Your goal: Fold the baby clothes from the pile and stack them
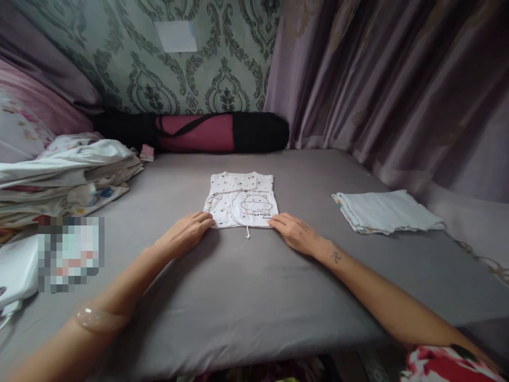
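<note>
A small white baby shirt [243, 204] lies on the bed's grey sheet, its upper part crossed by a folded sleeve. Tiny dark and coloured figures dot the cloth, and a bear-like drawing with lettering is printed at its lower right. A thin white tie hangs from the near edge. My left hand [191, 229] grips the near left corner, fingers pressed together. At the opposite near corner, my right hand [295, 232] pinches the cloth between thumb and fingers. The thumb of my left hand is mostly hidden.
On the right lies a folded white cloth [387, 211]. A pile of clothes [75, 167] and a white device with a cable [18, 265] are at the left, beside a blurred-out item [73, 254]. A black and maroon roll bag [194, 132] lies along the wall. Purple curtains [382, 69] hang behind.
</note>
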Motion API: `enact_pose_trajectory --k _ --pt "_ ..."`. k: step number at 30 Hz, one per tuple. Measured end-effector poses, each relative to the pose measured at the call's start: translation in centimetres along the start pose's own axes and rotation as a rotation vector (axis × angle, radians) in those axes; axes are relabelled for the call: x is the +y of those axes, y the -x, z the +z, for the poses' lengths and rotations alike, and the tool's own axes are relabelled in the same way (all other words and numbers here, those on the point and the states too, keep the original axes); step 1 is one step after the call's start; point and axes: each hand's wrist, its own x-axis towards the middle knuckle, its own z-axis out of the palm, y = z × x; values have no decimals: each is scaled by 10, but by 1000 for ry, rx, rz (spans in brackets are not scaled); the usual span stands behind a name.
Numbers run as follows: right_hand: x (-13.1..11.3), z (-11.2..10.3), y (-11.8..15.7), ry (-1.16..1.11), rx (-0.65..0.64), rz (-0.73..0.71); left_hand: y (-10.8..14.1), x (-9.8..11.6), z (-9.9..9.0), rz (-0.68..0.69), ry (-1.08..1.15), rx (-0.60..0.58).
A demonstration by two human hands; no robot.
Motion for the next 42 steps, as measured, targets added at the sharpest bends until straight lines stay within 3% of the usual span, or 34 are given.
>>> enact_pose_trajectory --k 6,13,21,28,34,42 --pt "9 2 -1 -105 111 34 1 -13 4 29 43 42" --pt "22 6 -10 -221 176 86 -7 -27 4 -64 209 138" --pt "46 10 -43 -268 428 237 -37 -23 -4 -379 338 397" --pt "63 13 -81 -190 534 329 -74 -36 12 -503 375 553" --pt "75 20 -103 -105 487 411 -94 -51 24 -570 266 541" --pt "88 31 -119 -49 258 592 -114 -70 35 -688 110 355"
